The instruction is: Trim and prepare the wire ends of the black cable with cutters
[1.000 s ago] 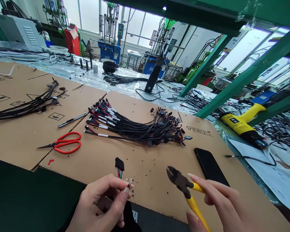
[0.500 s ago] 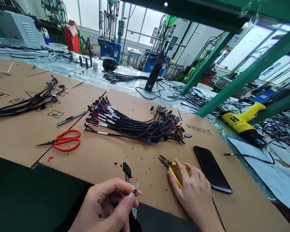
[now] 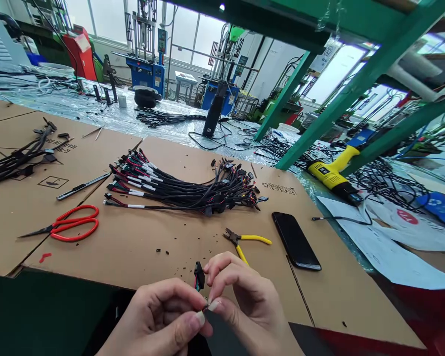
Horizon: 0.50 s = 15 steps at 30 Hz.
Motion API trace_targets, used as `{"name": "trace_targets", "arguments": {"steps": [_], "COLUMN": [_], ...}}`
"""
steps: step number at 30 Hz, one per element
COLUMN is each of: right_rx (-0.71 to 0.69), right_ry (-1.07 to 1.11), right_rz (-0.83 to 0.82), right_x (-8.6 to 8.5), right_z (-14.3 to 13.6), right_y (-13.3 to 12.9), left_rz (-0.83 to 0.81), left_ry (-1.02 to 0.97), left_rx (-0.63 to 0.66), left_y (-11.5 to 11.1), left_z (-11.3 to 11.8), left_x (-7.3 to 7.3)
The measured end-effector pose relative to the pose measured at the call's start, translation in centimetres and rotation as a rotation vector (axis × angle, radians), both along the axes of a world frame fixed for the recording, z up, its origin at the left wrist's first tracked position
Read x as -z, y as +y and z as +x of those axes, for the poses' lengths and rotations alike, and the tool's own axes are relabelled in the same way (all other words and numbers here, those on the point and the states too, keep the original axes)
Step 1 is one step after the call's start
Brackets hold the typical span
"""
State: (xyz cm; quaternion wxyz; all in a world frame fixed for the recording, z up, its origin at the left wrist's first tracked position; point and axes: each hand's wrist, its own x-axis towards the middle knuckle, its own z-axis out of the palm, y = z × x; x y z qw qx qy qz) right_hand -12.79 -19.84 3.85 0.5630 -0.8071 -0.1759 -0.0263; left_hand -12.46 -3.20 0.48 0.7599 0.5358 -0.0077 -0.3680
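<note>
Cardboard sheet [image 3: 170, 247]: it covers the bench and everything lies on it.
Cable bundle [image 3: 178, 190]: black, at the middle, far from the hands.
Red scissors [image 3: 65, 228]: at the left, lying flat.
Phone [image 3: 295, 240]: dark, at the right of the yellow cutters [image 3: 244, 242], which lie free, not held.
Left hand [image 3: 163, 319]: near edge, thumb and forefinger closed narrowly on the small wire piece [image 3: 199, 278].
Right hand [image 3: 244, 301]: fingertips pinch the same wire piece, touching the left hand.
Black connector [image 3: 199, 273]: it stands up between both hands.

red scissors [image 3: 65, 228] on cardboard | black phone [image 3: 295, 240] right | yellow cutters [image 3: 244, 241] beside phone | yellow heat gun [image 3: 332, 175] beyond
</note>
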Motion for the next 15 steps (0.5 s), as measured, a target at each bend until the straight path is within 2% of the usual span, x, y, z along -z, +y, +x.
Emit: {"name": "trace_targets", "arguments": {"steps": [2, 5, 7, 10, 13, 15], "right_rx": [0.01, 0.031, 0.035, 0.007, -0.034, 0.05], "right_ry": [0.001, -0.019, -0.009, 0.059, 0.096, -0.016], "right_rz": [-0.057, -0.202, -0.274, -0.291, -0.241, -0.226], "right_x": [0.1, -0.1, -0.3, -0.4, 0.1, 0.6], "right_z": [0.0, 0.0, 0.1, 0.4, 0.8, 0.9], "right_y": [-0.1, -0.1, 0.0, 0.0, 0.3, 0.8], "left_rz": [0.101, 0.251, 0.306, 0.301, 0.209, 0.142], "left_ry": [-0.198, -0.615, -0.758, -0.709, -0.474, -0.335], "left_rx": [-0.075, -0.257, -0.297, -0.236, -0.143, -0.137], "left_y": [0.0, 0.2, 0.5, 0.8, 1.0, 0.9], "left_z": [-0.2, -0.4, -0.5, -0.2, 0.2, 0.5], "left_x": [0.4, 1.0, 1.3, 1.2, 0.9, 0.9]}}
